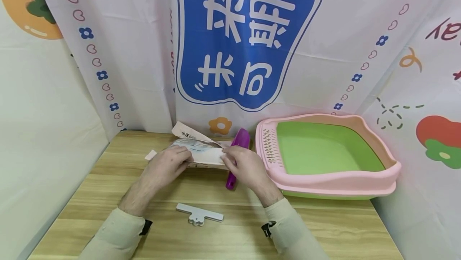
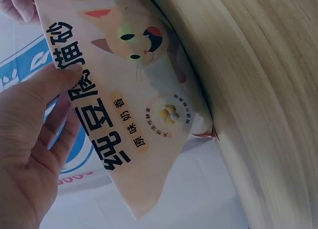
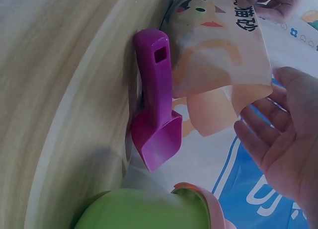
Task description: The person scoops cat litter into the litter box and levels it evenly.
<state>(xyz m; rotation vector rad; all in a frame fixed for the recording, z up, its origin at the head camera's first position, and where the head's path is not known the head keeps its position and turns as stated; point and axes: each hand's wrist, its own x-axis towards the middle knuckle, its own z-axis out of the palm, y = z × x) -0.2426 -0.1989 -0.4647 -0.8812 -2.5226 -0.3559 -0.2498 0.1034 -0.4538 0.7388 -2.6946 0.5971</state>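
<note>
A pale peach cat litter bag (image 1: 207, 155) with a cartoon cat and black lettering stands at the back of the wooden table. My left hand (image 1: 166, 169) pinches its upper edge at the left; in the left wrist view the thumb lies on the printed front and the fingers are behind. At the bag's right end, my right hand (image 1: 247, 167) holds the top edge between thumb and fingers, partly hidden by the bag in the right wrist view (image 3: 285, 129). A torn-looking strip of the bag sticks up behind. Next to it lies a purple scoop (image 3: 156, 85).
A silver-grey wide clip (image 1: 199, 214) lies on the table (image 1: 144, 236) between my forearms. To the right stands a litter box (image 1: 331, 178) with a pink rim and green inside. A printed white curtain (image 1: 144, 52) hangs behind the table.
</note>
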